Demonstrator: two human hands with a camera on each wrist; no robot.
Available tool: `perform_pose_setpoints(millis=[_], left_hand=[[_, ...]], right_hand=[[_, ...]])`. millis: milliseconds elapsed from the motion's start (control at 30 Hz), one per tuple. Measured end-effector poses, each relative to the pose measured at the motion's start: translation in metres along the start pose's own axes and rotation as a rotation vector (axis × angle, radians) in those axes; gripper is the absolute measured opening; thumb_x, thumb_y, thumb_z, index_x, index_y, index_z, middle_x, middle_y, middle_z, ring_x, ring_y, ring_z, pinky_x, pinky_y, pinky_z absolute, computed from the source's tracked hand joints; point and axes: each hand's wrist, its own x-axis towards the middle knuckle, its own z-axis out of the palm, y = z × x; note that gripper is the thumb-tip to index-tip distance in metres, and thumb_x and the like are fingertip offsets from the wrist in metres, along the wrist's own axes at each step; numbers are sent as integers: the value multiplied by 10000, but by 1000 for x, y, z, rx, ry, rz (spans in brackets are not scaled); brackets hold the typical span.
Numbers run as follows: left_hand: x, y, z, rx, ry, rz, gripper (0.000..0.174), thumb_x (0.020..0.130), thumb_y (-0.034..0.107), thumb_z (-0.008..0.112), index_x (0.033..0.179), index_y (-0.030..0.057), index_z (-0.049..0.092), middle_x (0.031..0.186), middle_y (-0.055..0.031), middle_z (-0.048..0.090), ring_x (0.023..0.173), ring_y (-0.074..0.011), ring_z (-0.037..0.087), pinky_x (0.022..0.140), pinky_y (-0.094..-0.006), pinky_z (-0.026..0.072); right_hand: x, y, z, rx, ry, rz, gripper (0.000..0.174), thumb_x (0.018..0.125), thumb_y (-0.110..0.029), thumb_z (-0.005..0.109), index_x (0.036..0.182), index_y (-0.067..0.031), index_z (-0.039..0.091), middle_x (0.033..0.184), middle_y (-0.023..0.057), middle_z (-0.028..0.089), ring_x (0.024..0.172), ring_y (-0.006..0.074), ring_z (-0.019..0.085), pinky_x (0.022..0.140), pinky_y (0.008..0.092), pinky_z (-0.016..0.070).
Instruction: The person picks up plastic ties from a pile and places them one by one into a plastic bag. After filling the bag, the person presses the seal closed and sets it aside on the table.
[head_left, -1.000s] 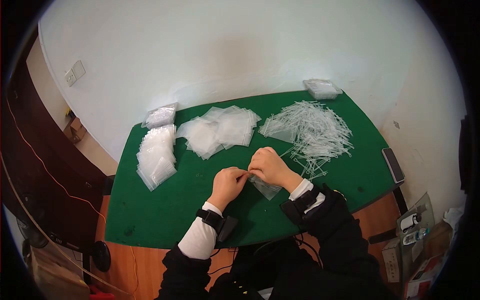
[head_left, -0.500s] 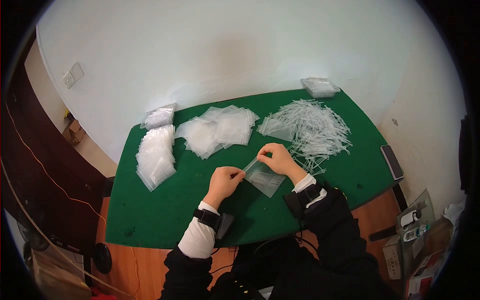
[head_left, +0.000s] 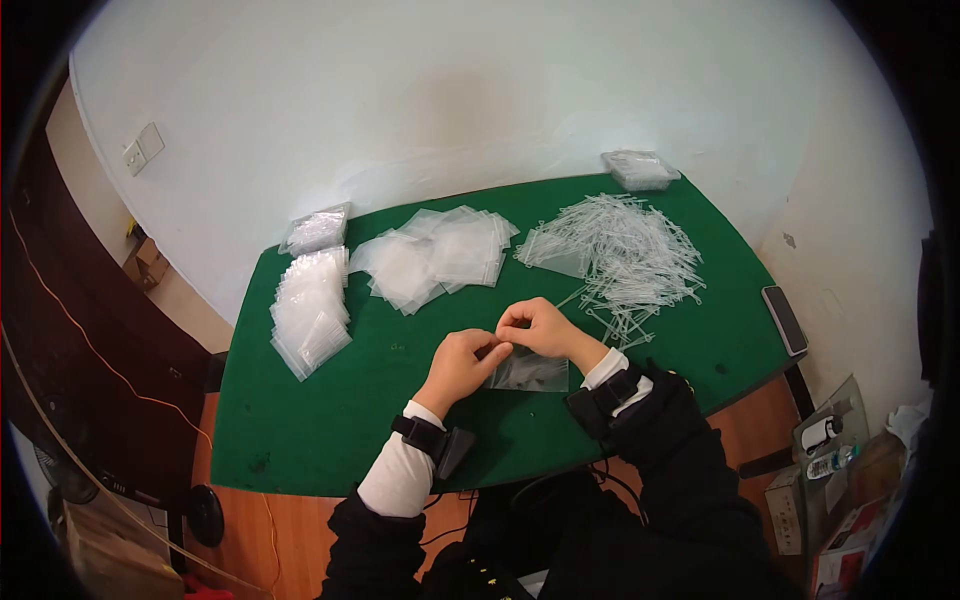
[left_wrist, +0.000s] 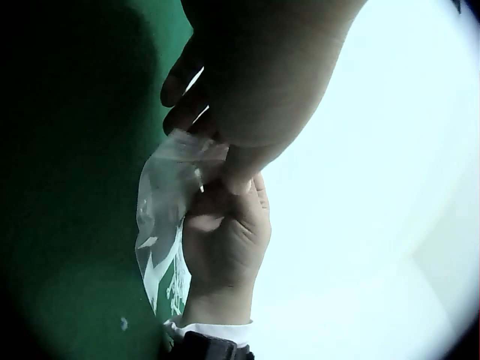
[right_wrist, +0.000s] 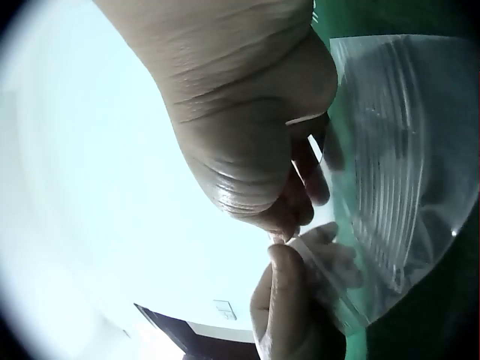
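Between my hands hangs a clear zip bag point(head_left: 533, 372), with several thin clear plastic sticks point(right_wrist: 386, 172) inside it. My left hand point(head_left: 462, 364) pinches the bag's top edge between thumb and finger. Right beside it, my right hand point(head_left: 548, 331) pinches the same edge, the two sets of fingertips meeting in the right wrist view. The bag's body slopes down toward the near side, over the green table point(head_left: 400, 430). To the right of my right hand lies a loose pile of clear looped plastic sticks point(head_left: 640, 255).
Flat empty zip bags point(head_left: 435, 255) lie spread beyond my hands. Filled bags point(head_left: 312, 310) overlap in a row at left, with a packed bundle point(head_left: 318, 230) behind. Another clear pack point(head_left: 640, 170) stands at the back right. A phone point(head_left: 783, 320) lies by the right edge.
Half a second ago my hands were apart with the bag's edge stretched between them. Now the right hand has come down and left, bringing the fingertips together at the edge.
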Motion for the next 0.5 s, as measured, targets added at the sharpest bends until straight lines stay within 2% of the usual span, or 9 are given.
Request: perform_pose_setpoints(millis=[67, 267, 500], left_hand=[[1, -3, 3, 19, 89, 38, 212, 788, 174, 627, 757, -35, 621, 570, -71, 545, 505, -99, 474, 472, -257, 374], [0, -7, 5, -63, 77, -35, 213, 789, 172, 627, 757, -38, 619, 561, -59, 542, 496, -89, 452, 460, -255, 355], [0, -9, 4, -70, 74, -77, 206, 792, 166, 623, 754, -37, 621, 548, -44, 539, 493, -72, 435, 455, -247, 346]], right_hand=[[0, -1, 3, 39, 0, -9, 104, 750, -94, 616, 747, 10, 616, 669, 11, 597, 609, 47, 506, 561, 210, 415], [-1, -2, 3, 20, -13, 15, 92, 768, -89, 611, 764, 2, 619, 694, 18, 608, 632, 60, 523, 575, 211, 419], [1, 0, 3, 53, 68, -9, 100, 759, -88, 622, 754, 11, 622, 668, 15, 599, 606, 57, 511, 565, 213, 419]])
